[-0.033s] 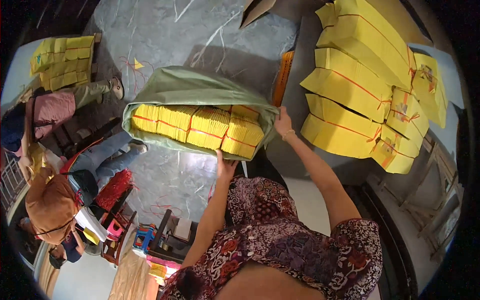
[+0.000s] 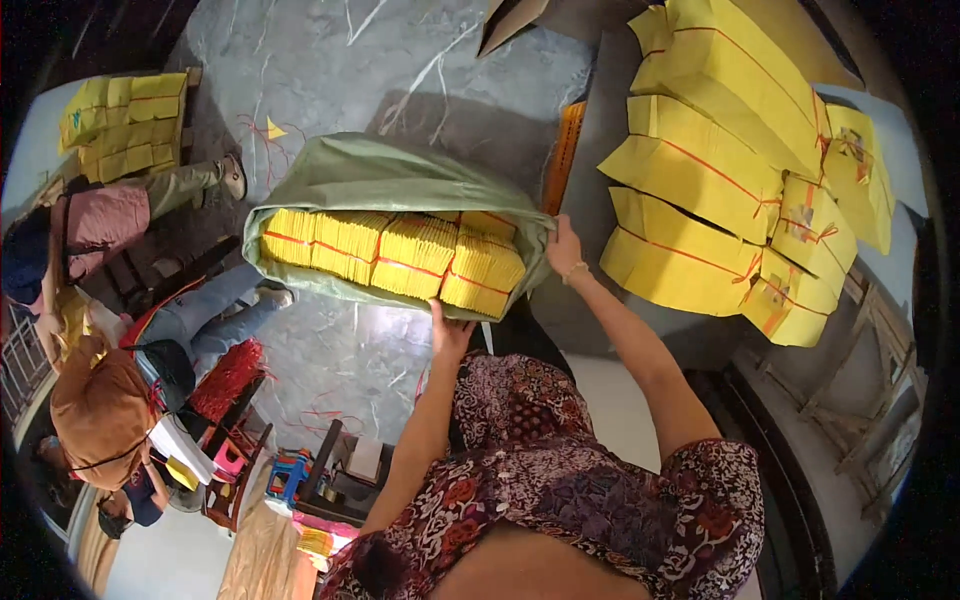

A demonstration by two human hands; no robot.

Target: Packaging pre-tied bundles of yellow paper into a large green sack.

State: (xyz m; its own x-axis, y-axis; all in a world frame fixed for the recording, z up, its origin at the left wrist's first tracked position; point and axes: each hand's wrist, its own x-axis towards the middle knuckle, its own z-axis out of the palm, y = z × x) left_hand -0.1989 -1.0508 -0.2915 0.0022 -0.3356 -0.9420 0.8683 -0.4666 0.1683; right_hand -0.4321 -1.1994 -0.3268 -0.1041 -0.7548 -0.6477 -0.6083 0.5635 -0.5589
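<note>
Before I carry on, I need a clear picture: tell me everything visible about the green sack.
The green sack looks like thin, flexible plastic, creased along its raised far side. Its wide mouth gapes upward, showing red-tied yellow bundles packed inside. The right hand grips the rim's right end; the left hand touches the near edge. Grey, veined floor shows beyond it.

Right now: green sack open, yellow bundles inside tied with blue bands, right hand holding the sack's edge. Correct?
Band colour's wrong: the head view shows red bands around the yellow bundles inside the open green sack, right hand holding its edge.
</note>
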